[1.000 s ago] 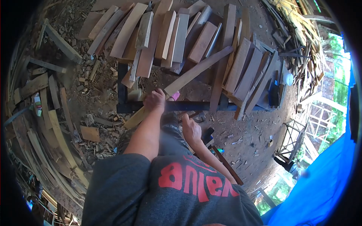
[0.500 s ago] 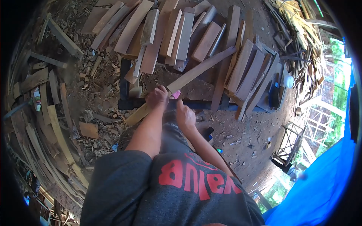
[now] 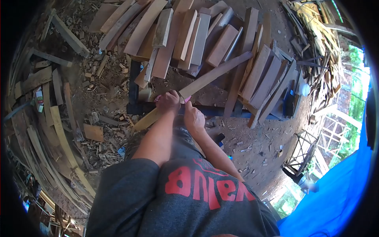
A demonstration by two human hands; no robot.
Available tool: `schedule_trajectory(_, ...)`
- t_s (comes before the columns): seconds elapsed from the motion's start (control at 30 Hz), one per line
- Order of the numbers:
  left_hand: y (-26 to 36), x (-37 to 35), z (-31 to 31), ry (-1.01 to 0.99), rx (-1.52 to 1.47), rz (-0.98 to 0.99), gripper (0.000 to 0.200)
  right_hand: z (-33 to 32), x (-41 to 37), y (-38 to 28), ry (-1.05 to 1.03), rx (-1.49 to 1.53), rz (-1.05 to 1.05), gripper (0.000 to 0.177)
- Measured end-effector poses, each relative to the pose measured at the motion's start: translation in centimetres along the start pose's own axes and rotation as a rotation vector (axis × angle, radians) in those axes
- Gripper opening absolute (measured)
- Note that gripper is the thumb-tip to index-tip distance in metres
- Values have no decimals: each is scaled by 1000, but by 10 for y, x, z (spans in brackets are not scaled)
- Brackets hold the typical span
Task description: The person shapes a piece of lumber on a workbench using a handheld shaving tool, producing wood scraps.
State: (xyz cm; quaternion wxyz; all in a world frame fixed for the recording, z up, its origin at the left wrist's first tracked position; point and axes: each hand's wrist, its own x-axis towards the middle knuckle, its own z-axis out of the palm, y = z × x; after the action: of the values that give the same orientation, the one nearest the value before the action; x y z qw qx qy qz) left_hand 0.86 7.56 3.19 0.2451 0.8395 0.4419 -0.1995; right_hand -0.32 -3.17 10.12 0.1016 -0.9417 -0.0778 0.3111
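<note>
A long narrow wooden board (image 3: pixel 215 76) runs diagonally from my hands toward the stacked timber. My left hand (image 3: pixel 169 101) is closed in a fist right at the board's near end, where a thin dark edge shows across the wood. My right hand (image 3: pixel 194 117) is closed just right of it and lower, thumb side up, its top against a pink item (image 3: pixel 187 99). More pink shows left of my left hand. I cannot tell what is inside either fist. A second pale piece of wood (image 3: pixel 147 120) slants out below my left wrist.
A dark frame rail (image 3: pixel 215 111) crosses beyond my hands. Many cut wooden blocks (image 3: pixel 222 45) rest on the frame. Long planks (image 3: pixel 63 134) are piled at left, over scraps and chips. More timber (image 3: pixel 316 27) is stacked at far right, near a blue tarp (image 3: pixel 335 189).
The view has shifted slightly, so the timber and frame sit a little lower and farther right. My hands stay at the board's near end; pink now shows left of my left hand.
</note>
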Motion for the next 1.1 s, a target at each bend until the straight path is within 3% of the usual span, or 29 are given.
schedule_trajectory(0.27, 6, -1, -2, 21, 19, -26, 53, -24, -48, 16, -4, -25, -35, 9)
schedule_trajectory(0.5, 0, 2, 10, 45, 67, -30, 53, -11, -2, -2, -4, -30, -62, 10)
schedule_trajectory(0.7, 3, 0, 6, 37, 60, -44, 53, -27, -50, 11, -25, -90, 8, 12)
schedule_trajectory(0.87, 2, 0, 3, 21, 49, -41, 53, -3, 7, -8, 21, -62, -29, 13)
schedule_trajectory(1.1, 2, 2, 10, 36, 45, -60, 53, -41, -60, 11, -64, -118, 7, 14)
